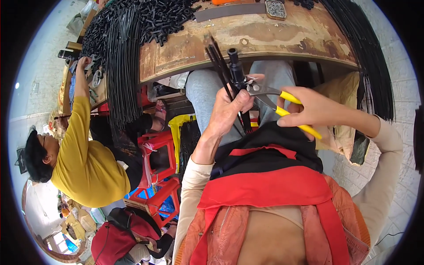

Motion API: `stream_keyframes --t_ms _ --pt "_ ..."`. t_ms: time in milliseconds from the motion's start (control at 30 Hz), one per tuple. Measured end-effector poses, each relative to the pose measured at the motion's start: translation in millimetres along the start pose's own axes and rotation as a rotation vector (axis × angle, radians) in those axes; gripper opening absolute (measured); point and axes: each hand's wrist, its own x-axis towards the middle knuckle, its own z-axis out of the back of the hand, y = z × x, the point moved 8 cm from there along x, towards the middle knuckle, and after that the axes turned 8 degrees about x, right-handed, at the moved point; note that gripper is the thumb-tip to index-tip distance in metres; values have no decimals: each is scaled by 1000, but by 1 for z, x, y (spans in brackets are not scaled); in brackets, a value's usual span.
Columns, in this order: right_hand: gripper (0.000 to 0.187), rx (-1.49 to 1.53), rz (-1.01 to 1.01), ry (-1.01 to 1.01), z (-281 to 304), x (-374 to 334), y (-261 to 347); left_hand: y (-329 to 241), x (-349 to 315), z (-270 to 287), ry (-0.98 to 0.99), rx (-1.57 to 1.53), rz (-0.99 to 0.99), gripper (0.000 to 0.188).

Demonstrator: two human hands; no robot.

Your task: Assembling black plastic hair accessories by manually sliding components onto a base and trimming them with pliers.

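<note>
Above my lap, my left hand [226,109] is closed around a black stepped tubular fitting [237,70] and several thin black rods [216,57]. The fitting stands nearly upright, while the rods slant past its left side and come out below my fist. A pair of pliers [310,130] with yellow handles is in my right hand [311,106]. Its handles are spread apart, and its metal jaws sit at the base of the fitting, beside my left thumb. Something thin and whitish [252,80] shows near the jaws; I cannot make out whether they grip it.
Ahead is a worn wooden table [190,51]. Black tubes [163,20] lie heaped on it, and long black rods [123,66] hang over its edge. Another rod bundle [369,48] hangs at right. A tin of small metal pieces [276,9] stands at the back. A person in yellow [90,172] works at left, near red stools [160,154].
</note>
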Motion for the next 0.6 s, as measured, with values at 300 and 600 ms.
stream_keyframes --t_ms 300,600 --pt "38 -541 410 -319 -1 -4 42 -3 -9 13 -53 51 -28 62" --pt "35 -311 533 -281 5 10 30 -3 -8 13 -37 41 -23 60"
